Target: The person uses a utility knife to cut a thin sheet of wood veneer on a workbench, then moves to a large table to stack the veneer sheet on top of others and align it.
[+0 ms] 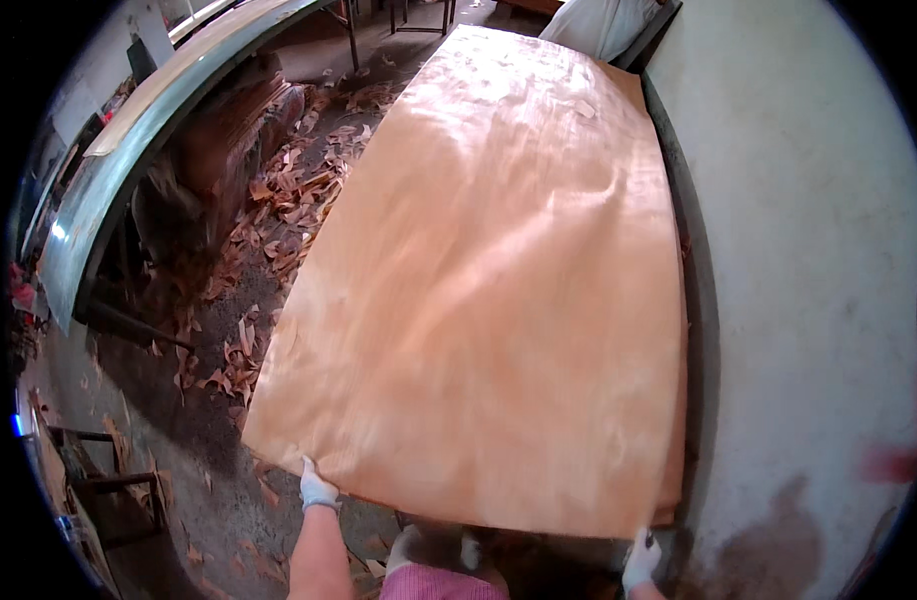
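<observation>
A large, thin sheet of pale orange-brown wood veneer (478, 290) stretches away from me, its surface rippled and glossy at the far end. My left hand (319, 488), in a white glove, is closed on its near edge close to the left corner, with the thumb on top. At the near right corner my right hand (641, 558), gloved in white too, pinches the edge. More veneer layers show under the sheet along its right side. The fingers beneath the sheet are hidden.
Along the right runs a pale wall (798, 250). Veneer scraps (288, 190) litter the dark floor at left. A long table (118, 190) with a shiny top curves along the far left. A dark stool-like frame (113, 480) stands lower left. A white sack (598, 28) lies beyond the sheet.
</observation>
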{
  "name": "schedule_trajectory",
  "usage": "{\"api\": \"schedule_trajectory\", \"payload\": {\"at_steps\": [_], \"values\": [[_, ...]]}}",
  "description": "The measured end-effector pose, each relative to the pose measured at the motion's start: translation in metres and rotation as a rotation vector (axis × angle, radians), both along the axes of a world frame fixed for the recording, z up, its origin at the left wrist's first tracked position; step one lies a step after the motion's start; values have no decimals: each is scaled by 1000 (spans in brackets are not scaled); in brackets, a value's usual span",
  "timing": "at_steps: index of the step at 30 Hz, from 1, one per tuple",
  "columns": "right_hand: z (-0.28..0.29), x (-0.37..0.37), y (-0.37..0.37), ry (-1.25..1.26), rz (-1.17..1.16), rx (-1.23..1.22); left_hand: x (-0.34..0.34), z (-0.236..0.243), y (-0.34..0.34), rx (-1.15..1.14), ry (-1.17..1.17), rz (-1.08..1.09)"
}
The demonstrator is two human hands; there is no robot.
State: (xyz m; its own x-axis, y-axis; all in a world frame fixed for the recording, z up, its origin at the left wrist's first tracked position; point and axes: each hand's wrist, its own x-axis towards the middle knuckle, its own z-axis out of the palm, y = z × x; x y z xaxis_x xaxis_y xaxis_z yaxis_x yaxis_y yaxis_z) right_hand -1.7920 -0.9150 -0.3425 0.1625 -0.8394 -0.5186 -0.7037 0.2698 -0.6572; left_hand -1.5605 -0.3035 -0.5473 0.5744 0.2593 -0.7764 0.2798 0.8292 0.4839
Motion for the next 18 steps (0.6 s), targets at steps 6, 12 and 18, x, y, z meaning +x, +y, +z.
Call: {"api": "schedule_trajectory", "payload": {"at_steps": [6,12,18], "values": [[-12,48,-31,-90,24,-28,60,3,-39,147,177,-22],[-1,41,-18,-28,40,-75,35,-8,-33,-46,83,43],[-2,37,-36,56,63,-28,18,-52,-9,46,243,29]]}}
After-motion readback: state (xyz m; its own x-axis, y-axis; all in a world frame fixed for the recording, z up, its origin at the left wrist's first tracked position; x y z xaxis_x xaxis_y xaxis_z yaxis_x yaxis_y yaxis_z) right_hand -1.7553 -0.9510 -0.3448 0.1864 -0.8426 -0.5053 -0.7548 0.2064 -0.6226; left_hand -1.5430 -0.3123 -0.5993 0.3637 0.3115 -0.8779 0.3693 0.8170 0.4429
